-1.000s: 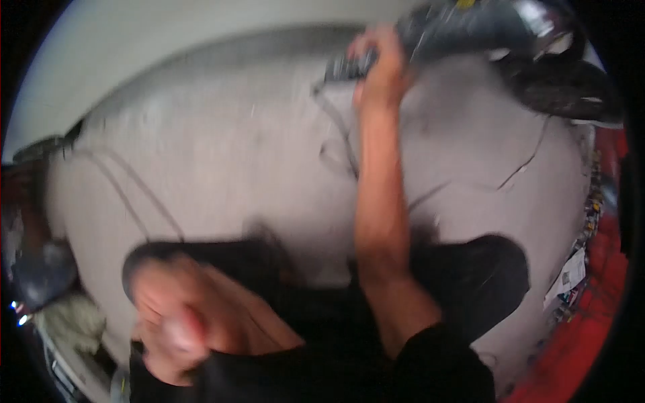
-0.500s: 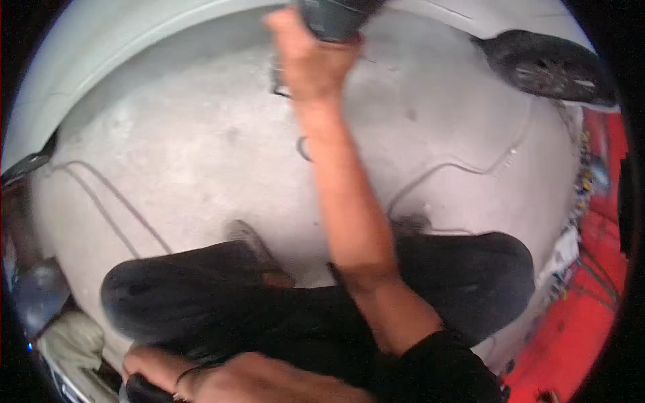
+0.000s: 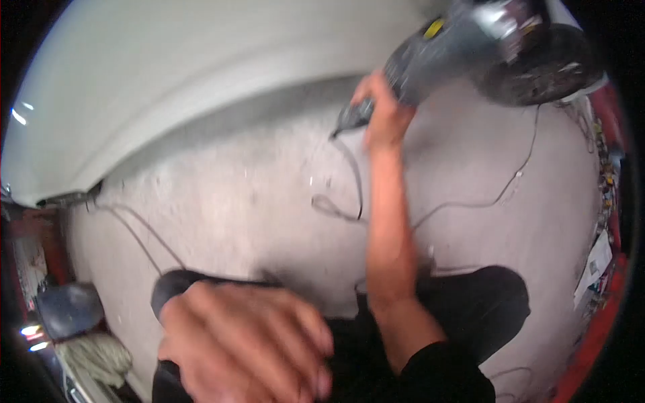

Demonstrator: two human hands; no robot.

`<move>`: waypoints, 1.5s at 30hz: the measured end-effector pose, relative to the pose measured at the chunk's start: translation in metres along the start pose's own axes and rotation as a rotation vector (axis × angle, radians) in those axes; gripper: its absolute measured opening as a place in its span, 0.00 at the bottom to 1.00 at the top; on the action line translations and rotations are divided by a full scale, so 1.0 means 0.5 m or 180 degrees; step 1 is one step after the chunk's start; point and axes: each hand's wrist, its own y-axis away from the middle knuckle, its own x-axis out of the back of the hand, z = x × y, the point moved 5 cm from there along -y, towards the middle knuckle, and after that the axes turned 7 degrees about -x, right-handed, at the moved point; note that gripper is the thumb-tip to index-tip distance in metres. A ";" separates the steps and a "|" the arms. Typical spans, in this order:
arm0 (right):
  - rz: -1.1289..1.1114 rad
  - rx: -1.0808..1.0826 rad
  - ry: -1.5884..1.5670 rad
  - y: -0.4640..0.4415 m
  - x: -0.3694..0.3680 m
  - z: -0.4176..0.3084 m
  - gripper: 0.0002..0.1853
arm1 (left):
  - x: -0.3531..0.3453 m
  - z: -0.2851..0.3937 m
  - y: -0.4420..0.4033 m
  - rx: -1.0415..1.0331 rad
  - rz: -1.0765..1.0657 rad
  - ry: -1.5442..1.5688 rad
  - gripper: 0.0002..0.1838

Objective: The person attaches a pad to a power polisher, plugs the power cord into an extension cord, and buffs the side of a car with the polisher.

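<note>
My right hand [image 3: 390, 117] is wrapped around the rear handle of a dark grey corded power tool [image 3: 437, 64]. The tool has a yellow mark on its body and is raised beside a pale car panel [image 3: 222, 60]. Its head points to the upper right, blurred, so its working end cannot be made out. From the handle's end, a dark cord [image 3: 356, 171] hangs down to the floor. Close to the camera, my left hand [image 3: 242, 342] hovers over my left leg, back upward. Its fingers are loosely bent and slightly apart, with nothing seen in them; the palm is hidden.
A car wheel [image 3: 541, 74] stands at the upper right, partly behind the tool. Cable [image 3: 470, 203] runs across the grey floor [image 3: 242, 228]. A red surface [image 3: 591, 349] with small items edges the right side. A greenish cloth [image 3: 101, 359] lies at lower left.
My right hand has swung right, and more of the power tool shows. My left hand has lifted off my left knee toward the camera. The view has shifted, showing more car panel.
</note>
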 end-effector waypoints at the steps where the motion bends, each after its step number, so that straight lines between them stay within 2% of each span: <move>1: -0.0041 0.0266 0.0439 0.026 -0.020 0.018 0.13 | 0.026 -0.001 0.013 0.0422 0.0469 -0.0554 0.15; 2: 0.0047 0.0273 0.0433 -0.050 0.105 -0.022 0.12 | -0.016 -0.153 -0.076 0.0827 0.0941 -0.1167 0.15; 3: 0.0238 -0.0171 0.0010 0.009 0.068 -0.005 0.10 | -0.006 -0.135 -0.050 0.1172 0.1060 -0.1965 0.14; 4: 0.0108 -0.0137 0.0088 0.051 0.038 0.032 0.08 | 0.019 -0.116 -0.037 0.1500 0.1224 -0.2774 0.13; 5: -0.0003 -0.0569 0.0027 0.076 0.026 0.062 0.05 | 0.018 -0.117 -0.057 0.1373 0.1054 -0.2828 0.13; 7: 0.0055 -0.0541 -0.0112 0.134 -0.011 0.111 0.05 | 0.043 -0.098 -0.073 0.1135 0.1436 -0.3088 0.13; 8: 0.0012 -0.0447 -0.0045 0.151 -0.032 0.127 0.05 | 0.034 -0.060 -0.105 0.0536 0.1114 -0.2965 0.13; 9: -0.0124 -0.0517 -0.0138 0.142 -0.021 0.119 0.05 | -0.011 -0.043 -0.172 -0.0199 0.0943 -0.3323 0.13; 10: -0.0235 -0.0654 -0.0162 0.171 -0.020 0.136 0.06 | -0.028 0.030 -0.192 -0.0841 0.1214 -0.4152 0.19; 11: -0.0422 -0.0949 -0.0010 0.177 -0.015 0.143 0.06 | -0.080 0.090 -0.215 -0.1314 0.2070 -0.4194 0.20; 12: -0.0382 -0.0766 -0.0013 0.171 -0.011 0.137 0.06 | -0.117 0.115 -0.227 -0.1776 0.2908 -0.4159 0.22; 15: -0.0317 -0.0721 -0.0007 0.148 0.000 0.123 0.10 | -0.082 0.039 -0.219 -0.1423 0.2796 -0.3806 0.22; 18: -0.0143 -0.0691 -0.0002 0.124 0.048 0.140 0.10 | -0.094 0.017 -0.220 -0.1222 0.2647 -0.3555 0.21; 20: -0.0107 -0.1074 0.0047 0.120 0.068 0.133 0.12 | -0.107 0.043 -0.218 -0.1173 0.2452 -0.3649 0.21; 21: -0.0072 -0.1296 0.0169 0.116 0.088 0.099 0.15 | -0.108 0.068 -0.236 -0.1303 0.2239 -0.3745 0.21; 22: -0.0259 -0.0849 0.0280 0.098 0.112 0.092 0.11 | -0.109 0.095 -0.264 -0.1557 0.2008 -0.3765 0.21; 23: -0.0126 -0.0184 0.0372 0.075 0.084 0.099 0.06 | -0.050 0.165 -0.281 -0.1945 0.1856 -0.3620 0.21; 24: 0.0154 0.0426 0.0615 0.060 0.099 0.128 0.16 | -0.014 0.191 -0.256 -0.2451 0.1666 -0.3414 0.21; 25: 0.1251 0.0049 0.0485 0.058 0.073 0.044 0.18 | -0.013 0.184 -0.258 -0.2838 0.1568 -0.3257 0.21; 26: 0.0117 -0.0084 0.0338 0.019 0.138 0.095 0.20 | 0.005 0.199 -0.239 -0.3013 0.1556 -0.3167 0.21; 28: 0.0149 -0.0406 0.0021 0.011 0.130 0.018 0.09 | 0.024 0.228 -0.180 -0.2902 0.1647 -0.3128 0.21; 29: 0.0129 -0.0345 -0.0038 0.002 0.111 -0.004 0.08 | 0.028 0.250 -0.162 -0.2897 0.1624 -0.3125 0.21; 30: 0.0150 -0.0332 -0.0137 -0.008 0.128 -0.078 0.06 | -0.037 0.249 -0.194 -0.2824 0.1573 -0.3154 0.21; 34: 0.0042 -0.0304 0.0024 0.040 0.122 -0.063 0.05 | -0.089 0.226 -0.148 -0.2195 0.1424 -0.3209 0.20; 38: 0.0041 -0.0356 -0.0444 0.065 0.029 -0.049 0.06 | -0.139 0.208 -0.163 -0.2110 0.1068 -0.3379 0.20; 41: -0.0007 -0.0098 0.0086 0.059 0.028 -0.022 0.05 | -0.183 0.171 -0.185 -0.1992 0.0752 -0.3487 0.20; 43: -0.0010 0.0048 0.0032 0.058 0.009 -0.099 0.06 | -0.214 0.156 -0.202 -0.1956 0.0554 -0.3539 0.20; 44: 0.0014 0.0200 0.0076 0.053 0.013 -0.126 0.09 | -0.116 0.049 -0.222 -0.1094 0.1045 -0.4039 0.15; 45: -0.0221 0.0216 0.0255 0.031 0.022 -0.104 0.08 | -0.088 -0.052 -0.259 0.0005 0.1205 -0.3872 0.11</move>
